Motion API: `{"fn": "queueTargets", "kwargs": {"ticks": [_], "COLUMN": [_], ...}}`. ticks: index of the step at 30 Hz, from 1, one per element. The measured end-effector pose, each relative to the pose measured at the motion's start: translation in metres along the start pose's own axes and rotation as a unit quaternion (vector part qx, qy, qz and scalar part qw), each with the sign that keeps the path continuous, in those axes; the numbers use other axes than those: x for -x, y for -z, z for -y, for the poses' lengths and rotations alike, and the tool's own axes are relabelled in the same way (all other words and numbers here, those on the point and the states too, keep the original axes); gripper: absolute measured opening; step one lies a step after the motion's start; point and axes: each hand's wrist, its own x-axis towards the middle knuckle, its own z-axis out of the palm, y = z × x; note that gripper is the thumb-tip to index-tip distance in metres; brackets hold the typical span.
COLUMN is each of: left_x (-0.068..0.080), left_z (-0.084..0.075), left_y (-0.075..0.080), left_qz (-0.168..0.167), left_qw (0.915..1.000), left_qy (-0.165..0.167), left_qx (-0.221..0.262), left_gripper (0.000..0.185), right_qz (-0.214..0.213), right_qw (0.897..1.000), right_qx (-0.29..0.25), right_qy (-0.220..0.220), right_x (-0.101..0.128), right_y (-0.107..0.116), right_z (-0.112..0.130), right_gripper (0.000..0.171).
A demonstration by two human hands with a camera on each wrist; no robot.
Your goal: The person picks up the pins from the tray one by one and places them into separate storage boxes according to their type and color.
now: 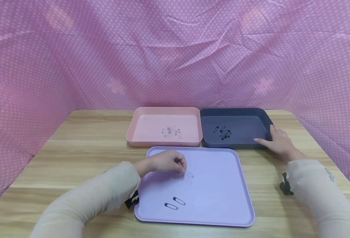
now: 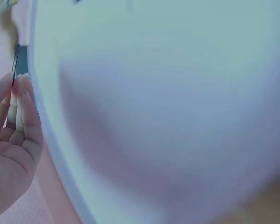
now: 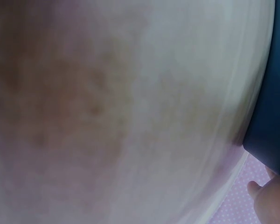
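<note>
Thumb and fingertips of my left hand pinch a safety pin over the lilac tray. That pin looks silvery in the head view; the left wrist view shows it sticking up from the fingertips as a thin dark outline. Nearer the front of the lilac tray lie two black safety pins. At the right, my right hand rests on the near right corner of the dark grey tray, thumb and fingers spread apart. Several black safety pins lie inside that tray.
Left of the dark tray, and against it, stands a pink tray with several silver safety pins in it. Both stand behind the lilac tray on a wooden table. A pink dotted cloth hangs around the back and sides.
</note>
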Motion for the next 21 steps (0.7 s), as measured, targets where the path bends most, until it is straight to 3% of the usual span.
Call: {"fn": "queueTargets", "kwargs": {"ticks": [9, 15, 21], "left_x": [-0.028, -0.054, -0.079], "left_z": [-0.02, -0.025, -0.03], "left_y": [0.014, 0.015, 0.014], "left_qz": [-0.081, -0.128, -0.155], "left_qw": [0.9911, 0.9847, 0.9734], "left_qy": [0.0, -0.003, 0.052], "left_qx": [0.105, 0.119, 0.16], "left_gripper": [0.009, 0.015, 0.014], "right_qz": [0.0, 0.002, -0.001], "right_qw": [1.0, 1.0, 1.0], "right_qx": [0.001, -0.003, -0.002], "right_qy": [0.001, -0.002, 0.003], "right_x": [0.001, 0.001, 0.0], "right_y": [0.0, 0.001, 0.001], "right_z": [0.001, 0.0, 0.001], "right_gripper": [0.099, 0.1, 0.099]}}
